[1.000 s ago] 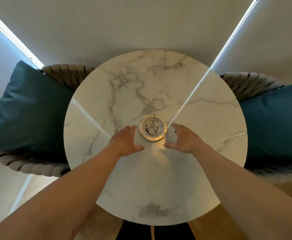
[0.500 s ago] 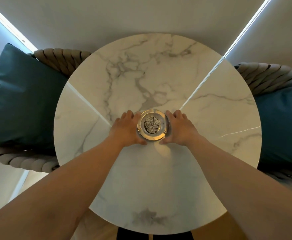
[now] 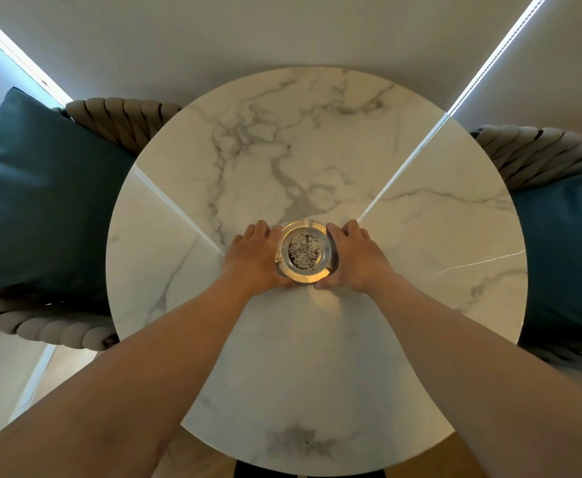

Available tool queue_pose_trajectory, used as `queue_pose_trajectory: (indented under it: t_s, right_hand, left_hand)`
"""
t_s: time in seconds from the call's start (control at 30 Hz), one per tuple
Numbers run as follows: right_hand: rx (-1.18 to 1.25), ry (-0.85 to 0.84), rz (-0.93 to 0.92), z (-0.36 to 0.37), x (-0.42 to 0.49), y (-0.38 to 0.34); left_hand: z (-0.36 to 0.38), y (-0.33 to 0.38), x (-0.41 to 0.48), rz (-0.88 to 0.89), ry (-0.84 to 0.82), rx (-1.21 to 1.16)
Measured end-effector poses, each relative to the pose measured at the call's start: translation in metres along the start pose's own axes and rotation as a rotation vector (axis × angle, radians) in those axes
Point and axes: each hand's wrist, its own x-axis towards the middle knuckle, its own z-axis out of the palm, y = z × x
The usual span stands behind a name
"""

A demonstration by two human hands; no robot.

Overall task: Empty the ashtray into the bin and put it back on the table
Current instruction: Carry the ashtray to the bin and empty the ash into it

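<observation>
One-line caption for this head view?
Both hands, left and right, cup a full round metal ashtray on a round marble table.

Table (image 3: 317, 339): round, white marble with grey veins, seen from above.
Ashtray (image 3: 304, 251): round and shiny, near the table's middle, a dark speckled heap of ash in its bowl.
Left hand (image 3: 253, 258): cupped against the ashtray's left side, fingers curled round its rim.
Right hand (image 3: 355, 258): cupped against the right side likewise.
Chairs (image 3: 120, 120): woven rope, one on each side of the table.
Cushions (image 3: 45, 198): teal, one on each chair.
</observation>
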Motion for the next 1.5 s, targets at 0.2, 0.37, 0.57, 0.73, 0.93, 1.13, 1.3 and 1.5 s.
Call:
queue_pose_trajectory:
  t_s: [0.2,0.37,0.57,0.73,0.93,1.13,1.3,1.5]
  right_hand:
    - [0.020,-0.010,0.003,-0.004,-0.005,-0.004]
    - [0.013,0.004,-0.016,-0.011,-0.015,-0.009]
    - [0.012,0.013,-0.036,-0.022,-0.035,-0.018]
    - [0.011,0.017,-0.050,-0.033,-0.057,-0.027]
    - [-0.009,0.028,-0.067,-0.049,-0.081,-0.036]
    - [-0.007,0.044,-0.097,-0.056,-0.103,-0.043]
    - [-0.010,0.045,-0.133,-0.053,-0.119,-0.048]
    - [0.006,0.037,-0.149,-0.039,-0.137,-0.049]
  left_hand:
    - [-0.005,0.002,-0.003,0.005,-0.034,0.014]
    - [-0.013,0.005,-0.013,0.005,-0.028,0.006]
    - [-0.029,0.013,-0.034,0.006,-0.023,-0.004]
    - [-0.045,0.020,-0.054,0.006,-0.028,-0.010]
    - [-0.062,0.029,-0.077,0.013,-0.015,-0.016]
    - [-0.071,0.034,-0.100,0.009,0.003,-0.022]
    - [-0.071,0.036,-0.121,0.003,0.007,-0.038]
    - [-0.064,0.037,-0.144,0.008,0.010,-0.042]
